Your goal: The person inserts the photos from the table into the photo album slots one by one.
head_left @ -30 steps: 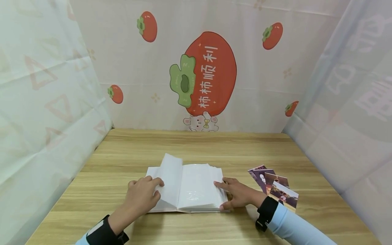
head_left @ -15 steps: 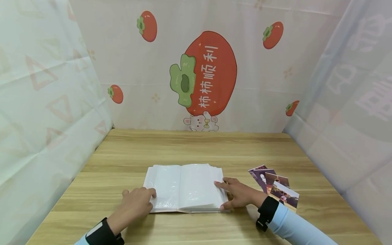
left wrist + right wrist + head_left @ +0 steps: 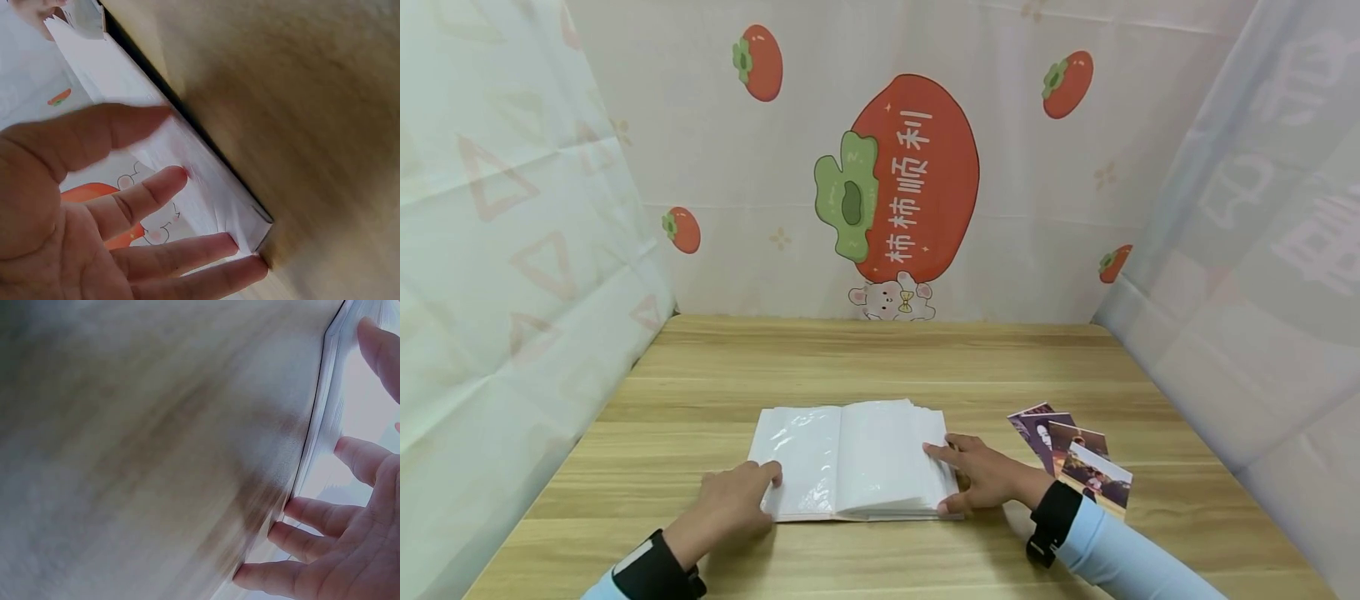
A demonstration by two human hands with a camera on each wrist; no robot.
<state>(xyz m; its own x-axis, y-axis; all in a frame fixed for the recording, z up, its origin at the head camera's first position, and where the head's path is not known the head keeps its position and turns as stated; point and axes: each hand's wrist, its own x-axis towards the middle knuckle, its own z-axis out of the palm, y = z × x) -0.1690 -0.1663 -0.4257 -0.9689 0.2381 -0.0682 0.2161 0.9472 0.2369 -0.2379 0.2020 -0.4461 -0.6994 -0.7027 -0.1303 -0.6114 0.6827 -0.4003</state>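
Note:
A white photo album (image 3: 874,458) lies spread flat on the table, glossy clear pocket sleeves on both pages. At its left edge is my left hand (image 3: 733,500), fingertips touching the left page near the lower corner. The left wrist view shows this hand's fingers (image 3: 206,250) extended and apart along the album's edge. My right hand (image 3: 988,475) rests on the right edge, thumb near the bottom corner and forefinger on the page. In the right wrist view its fingers (image 3: 325,515) are spread, some along the album's border.
Several colour photos (image 3: 1096,479) lie fanned out on the wooden table (image 3: 880,358), right of the album and just beyond the right wrist strap (image 3: 1058,512). White printed cloth (image 3: 737,150) walls in the table at the back and both sides.
A raised page has come down flat onto the album's left side. My left hand has moved left and down to the left edge; my right hand has stayed put.

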